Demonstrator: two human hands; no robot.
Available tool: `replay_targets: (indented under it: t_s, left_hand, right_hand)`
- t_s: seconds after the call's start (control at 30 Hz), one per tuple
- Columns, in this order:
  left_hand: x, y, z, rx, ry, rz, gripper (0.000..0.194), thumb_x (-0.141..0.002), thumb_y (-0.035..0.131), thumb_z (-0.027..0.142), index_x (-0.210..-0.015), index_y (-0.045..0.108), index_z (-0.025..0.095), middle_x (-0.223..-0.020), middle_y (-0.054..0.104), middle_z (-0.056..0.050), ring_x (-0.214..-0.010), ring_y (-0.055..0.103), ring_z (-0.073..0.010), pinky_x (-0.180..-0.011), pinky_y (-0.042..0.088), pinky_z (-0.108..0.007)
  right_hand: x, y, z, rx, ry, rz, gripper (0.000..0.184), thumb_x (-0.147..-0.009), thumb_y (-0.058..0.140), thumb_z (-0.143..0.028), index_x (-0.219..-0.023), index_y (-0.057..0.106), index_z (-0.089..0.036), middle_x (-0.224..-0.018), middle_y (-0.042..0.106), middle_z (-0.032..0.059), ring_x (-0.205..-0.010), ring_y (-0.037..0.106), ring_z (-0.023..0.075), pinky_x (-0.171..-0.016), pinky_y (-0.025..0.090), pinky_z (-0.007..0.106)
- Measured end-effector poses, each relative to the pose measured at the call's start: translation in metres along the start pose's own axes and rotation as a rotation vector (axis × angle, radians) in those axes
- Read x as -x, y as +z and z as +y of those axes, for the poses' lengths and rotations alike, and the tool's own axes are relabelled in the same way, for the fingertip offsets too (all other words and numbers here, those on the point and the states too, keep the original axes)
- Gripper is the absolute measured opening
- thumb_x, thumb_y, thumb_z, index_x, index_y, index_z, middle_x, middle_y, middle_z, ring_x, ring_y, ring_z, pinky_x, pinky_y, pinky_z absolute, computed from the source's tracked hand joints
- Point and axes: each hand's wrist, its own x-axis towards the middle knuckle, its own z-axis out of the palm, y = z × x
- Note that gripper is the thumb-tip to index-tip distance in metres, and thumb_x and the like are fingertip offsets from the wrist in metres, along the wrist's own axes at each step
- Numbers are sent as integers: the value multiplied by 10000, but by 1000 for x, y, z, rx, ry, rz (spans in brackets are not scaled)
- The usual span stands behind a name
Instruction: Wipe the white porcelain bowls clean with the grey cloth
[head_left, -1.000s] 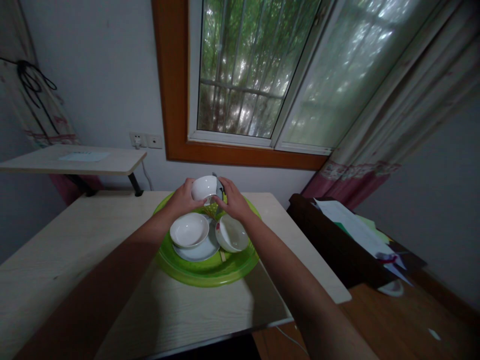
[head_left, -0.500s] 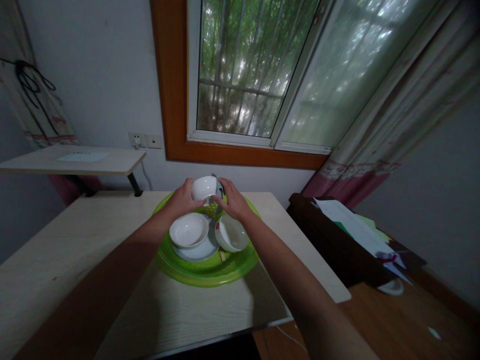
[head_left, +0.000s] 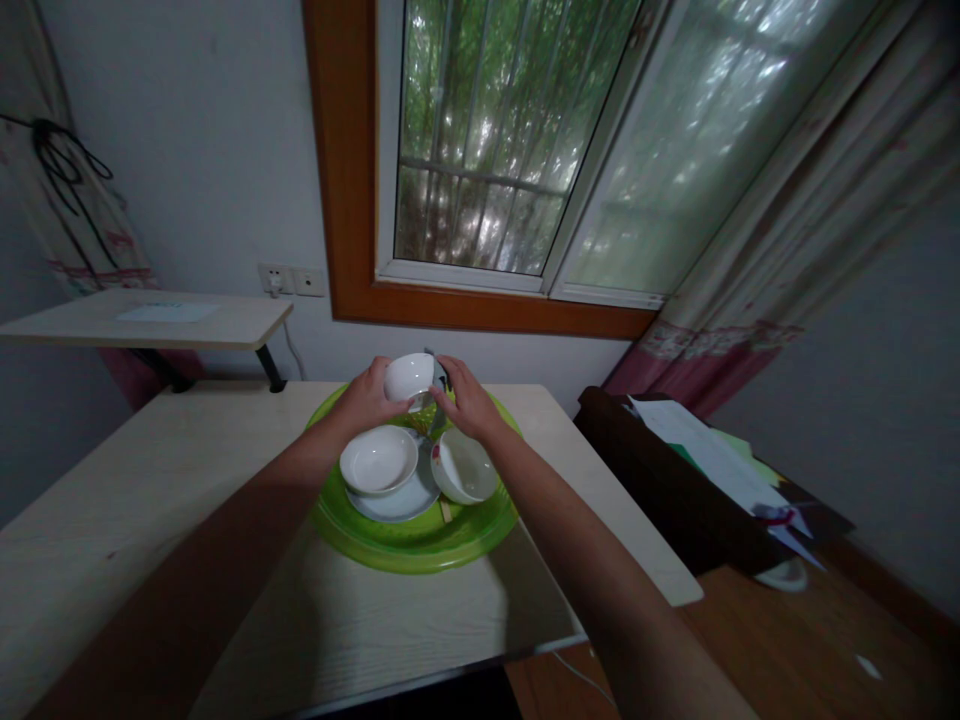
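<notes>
a: why does the small white bowl need two hands there?

b: the left hand has its grip wrapped around the bowl's side, thumb low and fingers over the top, which probably keeps the smooth, rounded wall from slipping. it is lifted over the far part of the green tray and tipped onto its side, mouth towards the right hand.

a: and the right grip, is it clasping the bowl too?

b: its fingers and thumb curve around the mouth side, by a greyish thing, but it's dim and small there, so i can't tell whether that grip is closed on the bowl, the greyish thing or neither.

a: what about the pieces below?

b: a shallow white bowl sits over a white plate, its inside facing up. i'd say the plate makes a fair base for it. just right of them a deeper bowl lies tilted, its flower-marked wall beside the plate, maybe leaning for want of flat room.

a: so the tray gathers it all?

b: it does. its rim surrounds the lower pieces on the pale surface, likely a guard against anything rolling off.
</notes>
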Motion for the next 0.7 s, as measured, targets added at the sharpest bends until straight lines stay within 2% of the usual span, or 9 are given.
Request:
replay_targets:
  t_s: [0.23, 0.4, 0.7]
  left_hand:
    - [-1, 0, 0, -15, -13, -7, 637, -712, 715, 531, -1191, 450, 204, -1080, 665, -105, -963, 670, -283, -792, 519, -370]
    - [-1, 0, -2, -20, 4, -32, 620, -706, 722, 510, -1175, 458, 203, -1053, 668, -106, -944, 674, -290, -770, 520, -372]
    - [0, 0, 2, -23, -4, -23, 677, -713, 710, 578, -1207, 454, 192, -1117, 662, -127, -1013, 667, -311, -817, 525, -391]
  right_hand:
    - [1, -2, -4, 78, -71, -9, 570, -1011, 487, -425, -1544, 348, -277, -1534, 421, 124, -1410, 415, 282, -1179, 380, 531]
    - [0, -3, -8, 117, -120, -32, 478, -1022, 473, -394, -1498, 440, -361, -1522, 457, 61, -1328, 473, 282, -1128, 431, 533]
    - [-3, 1, 7, 103, -6, 115, 368, -1007, 504, -405, -1333, 612, -271, -1324, 569, 122, -1222, 532, 280, -1070, 472, 504]
